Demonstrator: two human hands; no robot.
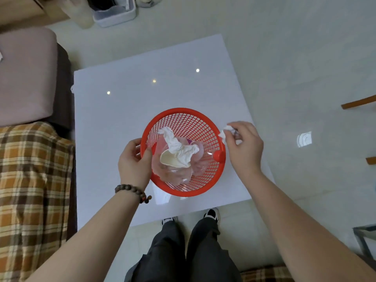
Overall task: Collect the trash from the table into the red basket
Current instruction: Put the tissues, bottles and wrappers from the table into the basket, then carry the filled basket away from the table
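A round red mesh basket (189,119) is lifted over the white table (126,110), tilted toward me. My left hand (134,159) grips its left rim. Inside lie a crumpled white tissue (179,145), a clear plastic bottle with a red cap (218,155) and a pale curved scrap (173,160). My right hand (244,145) hovers just right of the basket rim, its fingers pinched on a small crumpled white paper scrap (227,130).
A plaid-covered sofa (30,180) and a mauve cushion (24,78) border the table on the left. A white bin (114,15) stands on the floor beyond the table. Wooden furniture legs (358,103) stick in at the right. My legs and shoes are at the table's near edge.
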